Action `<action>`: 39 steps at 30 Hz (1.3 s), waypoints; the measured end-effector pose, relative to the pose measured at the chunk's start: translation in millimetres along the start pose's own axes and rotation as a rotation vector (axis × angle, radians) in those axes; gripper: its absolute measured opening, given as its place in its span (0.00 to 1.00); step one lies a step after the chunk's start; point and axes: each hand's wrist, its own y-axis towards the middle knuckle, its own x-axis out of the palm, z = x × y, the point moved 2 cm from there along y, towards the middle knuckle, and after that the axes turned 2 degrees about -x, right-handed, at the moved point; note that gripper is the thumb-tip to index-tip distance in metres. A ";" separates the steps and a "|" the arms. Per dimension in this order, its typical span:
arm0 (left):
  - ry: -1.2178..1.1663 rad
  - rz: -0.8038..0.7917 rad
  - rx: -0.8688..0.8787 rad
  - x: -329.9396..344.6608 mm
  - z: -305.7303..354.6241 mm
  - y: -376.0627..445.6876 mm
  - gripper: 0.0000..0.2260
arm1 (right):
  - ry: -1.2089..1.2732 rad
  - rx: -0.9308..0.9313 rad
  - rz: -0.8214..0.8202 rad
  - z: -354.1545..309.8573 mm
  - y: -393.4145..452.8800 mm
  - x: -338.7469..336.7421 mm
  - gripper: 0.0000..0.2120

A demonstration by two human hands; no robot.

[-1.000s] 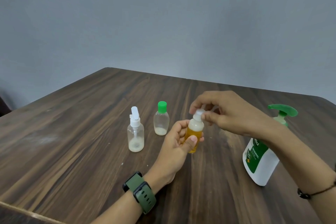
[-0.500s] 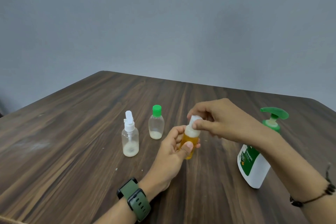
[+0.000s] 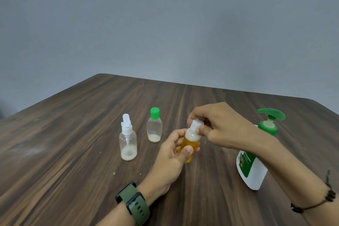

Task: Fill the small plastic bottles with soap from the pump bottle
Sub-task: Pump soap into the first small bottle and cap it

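Spray bottle (image 3: 128, 142) stands far left of the amber bottle (image 3: 189, 144), w/ a bit of pale soap at the bottom. Green-cap bottle (image 3: 154, 126) just right of it, also upright on the counter (image 3: 73, 134), thin soap layer inside. Left hand (image 3: 171, 154), watch on wrist, fingers wrapped round the amber bottle, held tilted above the counter. Right hand (image 3: 216, 124) pinches its white cap (image 3: 196, 124). Pump bottle (image 3: 254, 166) sits right of the amber bottle, partly behind the right forearm.

Dark wood-grain table (image 3: 73, 134) with rounded corners — plain grey-blue wall (image 3: 165, 24) behind, soft even light.
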 end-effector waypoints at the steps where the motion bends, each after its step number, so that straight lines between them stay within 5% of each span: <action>1: 0.008 0.012 -0.006 -0.8 -0.3 0.3 0.14 | -0.029 -0.008 0.024 0.0 0.6 3.1 0.06; 20: 0.157 0.520 -0.005 -18.0 -0.8 8.6 0.15 | -0.260 0.266 0.021 43.5 36.3 35.4 0.08; 32: 0.240 0.635 0.055 -26.5 2.0 7.2 0.19 | -0.274 0.215 -0.044 44.9 44.8 41.4 0.12; 39: 0.334 0.689 0.086 -27.4 2.3 4.4 0.19 | -0.172 -0.009 0.143 -9.8 72.3 36.2 0.20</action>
